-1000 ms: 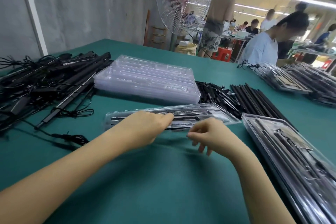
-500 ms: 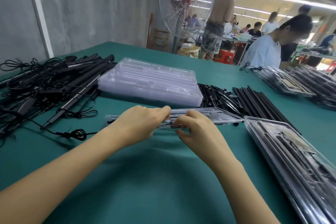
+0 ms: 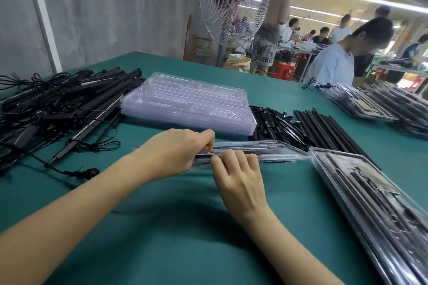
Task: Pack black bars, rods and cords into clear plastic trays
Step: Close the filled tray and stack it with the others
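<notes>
A factory packing floor. A long green-covered table (image 3: pixel 185 227) fills the lower frame, piled with black bars and cords (image 3: pixel 58 104) at left, a stack of clear plastic trays (image 3: pixel 185 102) at centre and filled trays (image 3: pixel 370 192) at right. In the upper right, other workers (image 3: pixel 331 65) sit at benches under strip lights (image 3: pixel 370 0), beside a large pedestal fan (image 3: pixel 234 2).

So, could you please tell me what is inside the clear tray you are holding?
Through the clear tray, long black pieces show in its right half. The left hand and right hand grip its middle and cover what lies there.
</notes>
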